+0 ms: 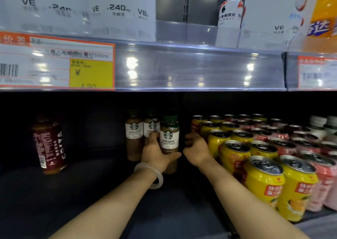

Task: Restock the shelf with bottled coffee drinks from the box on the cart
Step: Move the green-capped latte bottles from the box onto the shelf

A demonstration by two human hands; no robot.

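Observation:
Three brown latte coffee bottles with green caps stand on the dark lower shelf (82,193). My left hand (157,154), with a pale bangle on the wrist, grips the front coffee bottle (169,136) around its lower body. Two more coffee bottles (134,131) stand just behind it to the left. My right hand (196,147) reaches into the dark gap to the right of that bottle with fingers curled; whether it holds anything is hidden in shadow. The box and cart are out of view.
A dark red coffee bottle (49,144) stands alone at the shelf's left. Rows of yellow cans (264,182) and pink cans (326,173) fill the right side. The upper shelf's clear price rail (200,69) hangs low overhead, with white bottles (230,18) above.

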